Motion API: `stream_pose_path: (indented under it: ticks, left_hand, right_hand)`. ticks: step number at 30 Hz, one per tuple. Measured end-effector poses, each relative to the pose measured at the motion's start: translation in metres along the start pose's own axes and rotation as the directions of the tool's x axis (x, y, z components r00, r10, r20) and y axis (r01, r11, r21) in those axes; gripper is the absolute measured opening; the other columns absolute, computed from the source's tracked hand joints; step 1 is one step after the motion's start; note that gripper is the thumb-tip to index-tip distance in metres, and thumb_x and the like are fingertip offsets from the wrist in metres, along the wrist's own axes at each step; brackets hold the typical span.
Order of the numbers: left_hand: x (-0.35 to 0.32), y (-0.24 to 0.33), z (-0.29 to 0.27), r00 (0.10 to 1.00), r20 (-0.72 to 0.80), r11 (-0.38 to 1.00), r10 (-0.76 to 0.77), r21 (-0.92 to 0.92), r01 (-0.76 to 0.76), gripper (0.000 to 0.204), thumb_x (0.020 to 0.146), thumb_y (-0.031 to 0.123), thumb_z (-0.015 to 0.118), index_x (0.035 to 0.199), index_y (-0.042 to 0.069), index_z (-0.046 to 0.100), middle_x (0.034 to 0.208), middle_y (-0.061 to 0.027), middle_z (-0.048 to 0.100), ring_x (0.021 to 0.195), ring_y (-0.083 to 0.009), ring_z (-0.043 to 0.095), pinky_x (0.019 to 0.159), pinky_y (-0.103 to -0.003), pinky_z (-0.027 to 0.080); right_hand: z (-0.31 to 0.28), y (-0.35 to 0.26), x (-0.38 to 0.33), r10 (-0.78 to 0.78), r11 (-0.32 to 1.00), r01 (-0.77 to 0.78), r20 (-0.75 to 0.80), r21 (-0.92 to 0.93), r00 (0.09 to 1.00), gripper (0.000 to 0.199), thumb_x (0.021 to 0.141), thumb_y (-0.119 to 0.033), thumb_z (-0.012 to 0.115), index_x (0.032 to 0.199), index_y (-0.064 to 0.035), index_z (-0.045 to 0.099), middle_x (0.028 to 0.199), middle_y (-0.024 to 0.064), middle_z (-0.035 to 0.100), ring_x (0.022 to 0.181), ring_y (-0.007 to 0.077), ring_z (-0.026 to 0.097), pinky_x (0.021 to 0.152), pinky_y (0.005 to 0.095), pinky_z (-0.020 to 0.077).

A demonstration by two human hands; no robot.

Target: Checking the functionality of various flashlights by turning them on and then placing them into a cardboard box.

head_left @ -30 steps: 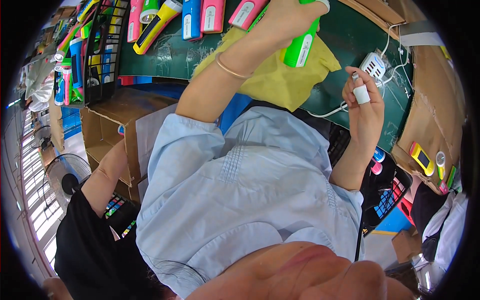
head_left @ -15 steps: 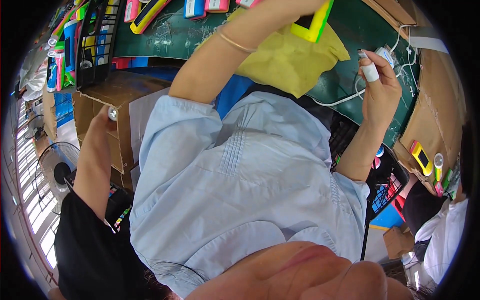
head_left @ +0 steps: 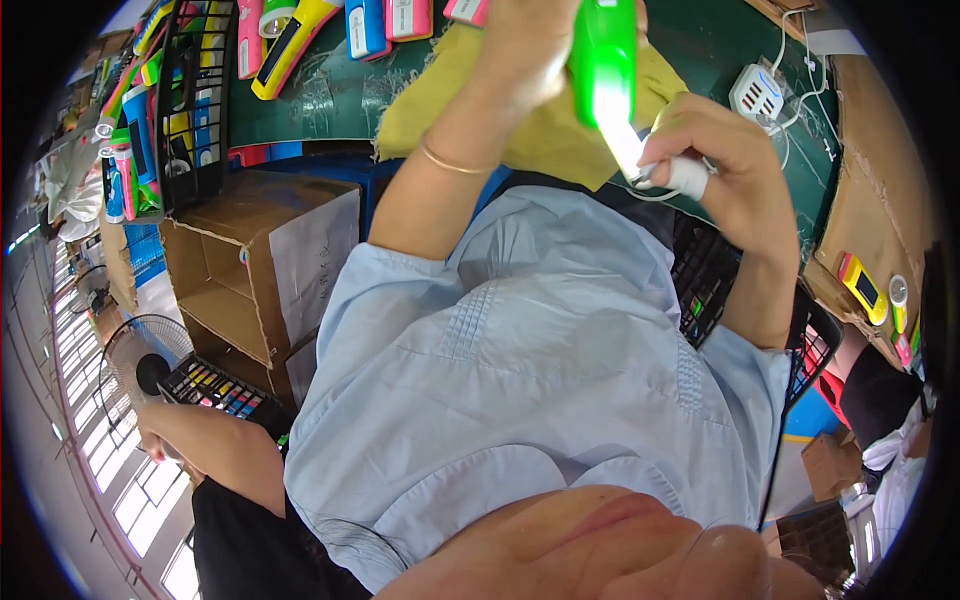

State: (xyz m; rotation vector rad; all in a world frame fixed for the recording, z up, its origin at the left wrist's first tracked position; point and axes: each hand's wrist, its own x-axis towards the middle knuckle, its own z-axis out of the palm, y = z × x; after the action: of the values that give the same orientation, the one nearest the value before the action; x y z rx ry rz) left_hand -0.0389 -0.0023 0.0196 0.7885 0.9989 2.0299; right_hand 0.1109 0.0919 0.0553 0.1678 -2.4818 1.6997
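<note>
My left hand (head_left: 530,45), with a bangle on its wrist, grips a green flashlight (head_left: 605,65) above the yellow cloth (head_left: 440,105). A bright white glow shows at the flashlight's near end. At that end is my right hand (head_left: 730,150), its fingers pinched on something small with a metallic glint. Glare hides what this is and whether it touches the flashlight. White tape (head_left: 690,178) is wrapped round one digit of that hand.
More flashlights (head_left: 295,45) lie along the green table's far side. A black rack (head_left: 190,120) of them stands left, above an open cardboard box (head_left: 225,270). A white USB charger (head_left: 757,92) with cables sits right. Another person's arm (head_left: 220,445) is at lower left.
My left hand has drawn the flashlight nearer and turned it, so its green side and glow show. My right hand has moved in to its end. The other person's hand has left the box.
</note>
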Motion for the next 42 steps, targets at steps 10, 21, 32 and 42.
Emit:
stream_pose_path:
  ticks: [10, 21, 32, 42]
  left_hand:
    - [-0.014, -0.012, -0.008, 0.999, -0.030, 0.972, -0.042, -0.233, 0.034, 0.052, 0.091, 0.048, 0.038, 0.117, 0.004, 0.045, 0.089, -0.0081, 0.056, 0.072, -0.0189, 0.057, 0.064, -0.030, 0.048]
    - [-0.062, -0.022, -0.009, 0.937, 0.301, 0.893, 0.179, 0.351, -0.283, 0.074, 0.067, 0.034, 0.075, 0.124, 0.003, 0.040, 0.103, -0.0169, 0.057, 0.091, -0.0272, 0.059, 0.077, -0.035, 0.048]
    - [-0.072, -0.029, -0.005, 0.895, 0.336, 0.462, 0.293, 0.770, -0.440, 0.079, 0.065, 0.010, 0.073, 0.130, -0.001, 0.029, 0.114, -0.0198, 0.052, 0.101, -0.0351, 0.055, 0.084, -0.036, 0.046]
    - [-0.064, -0.016, 0.012, 0.996, 0.063, 0.840, 0.068, 0.535, -0.092, 0.060, 0.081, 0.010, 0.054, 0.131, -0.004, 0.023, 0.111, -0.0146, 0.051, 0.098, -0.0214, 0.053, 0.086, -0.032, 0.043]
  right_hand:
    - [0.050, 0.041, -0.035, -0.675, 0.557, 0.560, 0.058, -0.614, 0.735, 0.030, 0.057, -0.009, 0.069, 0.087, -0.0050, 0.068, 0.064, -0.0004, 0.042, 0.058, 0.0145, 0.042, 0.047, 0.0274, 0.0322]
    - [0.056, 0.066, -0.025, -0.111, 0.983, 0.028, -0.461, -0.182, 0.880, 0.040, 0.062, -0.016, 0.077, 0.093, 0.0004, 0.057, 0.071, 0.0105, 0.051, 0.063, 0.0231, 0.051, 0.057, 0.0303, 0.0424]
    - [0.032, 0.068, -0.054, 0.215, 0.976, -0.208, -0.475, 0.067, 0.854, 0.012, 0.087, -0.006, 0.050, 0.085, 0.0018, 0.058, 0.075, 0.0056, 0.055, 0.068, 0.0125, 0.050, 0.061, 0.0224, 0.0382]
    - [0.033, 0.045, -0.039, 0.142, 0.971, -0.015, -0.527, 0.237, 0.838, 0.014, 0.088, -0.010, 0.051, 0.085, 0.0019, 0.057, 0.072, 0.0020, 0.056, 0.070, 0.0081, 0.052, 0.067, 0.0203, 0.0410]
